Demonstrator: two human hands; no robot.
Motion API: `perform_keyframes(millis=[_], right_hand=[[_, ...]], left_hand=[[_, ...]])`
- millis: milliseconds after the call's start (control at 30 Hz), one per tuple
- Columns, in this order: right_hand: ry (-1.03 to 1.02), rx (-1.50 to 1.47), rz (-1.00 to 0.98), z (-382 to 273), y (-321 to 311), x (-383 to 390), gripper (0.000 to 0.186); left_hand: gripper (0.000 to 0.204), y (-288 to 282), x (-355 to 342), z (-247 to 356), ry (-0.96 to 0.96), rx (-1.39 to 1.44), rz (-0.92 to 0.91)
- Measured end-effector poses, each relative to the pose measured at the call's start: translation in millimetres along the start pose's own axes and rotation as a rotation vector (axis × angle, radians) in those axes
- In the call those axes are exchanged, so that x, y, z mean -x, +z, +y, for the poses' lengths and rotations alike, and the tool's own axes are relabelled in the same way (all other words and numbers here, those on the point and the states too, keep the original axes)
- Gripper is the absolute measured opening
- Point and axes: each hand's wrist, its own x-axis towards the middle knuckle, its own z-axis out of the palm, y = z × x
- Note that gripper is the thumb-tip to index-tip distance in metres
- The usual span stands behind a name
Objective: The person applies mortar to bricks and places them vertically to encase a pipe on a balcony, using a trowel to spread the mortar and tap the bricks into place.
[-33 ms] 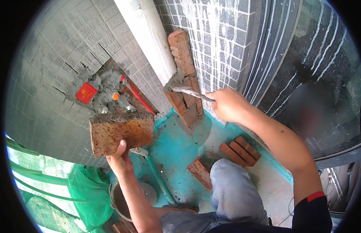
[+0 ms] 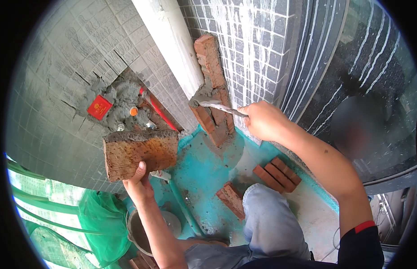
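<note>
My left hand [image 2: 139, 184] grips a reddish-brown brick [image 2: 139, 151], thumb on its near face; grey mortar lines the brick's far edge. My right hand [image 2: 264, 121] is closed round the handle of a trowel [image 2: 222, 107]. The trowel's blade lies against wet mortar [image 2: 207, 95] on top of a low stack of bricks [image 2: 216, 120]. Beyond it, further mortared bricks [image 2: 210, 60] stand up along the tiled wall, beside a white pipe [image 2: 168, 38].
Loose bricks [image 2: 276, 174] and a single brick [image 2: 231, 199] rest on the turquoise floor [image 2: 204, 163] near my knee. A bucket [image 2: 136, 231], a turquoise pipe [image 2: 183, 204] and green netting [image 2: 103, 217] are at left. Pipe fittings [image 2: 134, 110] and a red pipe [image 2: 159, 107] show at the left wall.
</note>
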Motion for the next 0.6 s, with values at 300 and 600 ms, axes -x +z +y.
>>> perform_keyframes(millis=[300,600], right_hand=[[0.041,0.104,0.024,-9,1,-2,0.030],[0.092,0.094,-0.093,-22,-13,-11,0.018]], left_hand=[[0.061,5,0,-5,0.002,0.043,-0.018],[0.061,3,1,-4,-0.020,0.058,-0.024]])
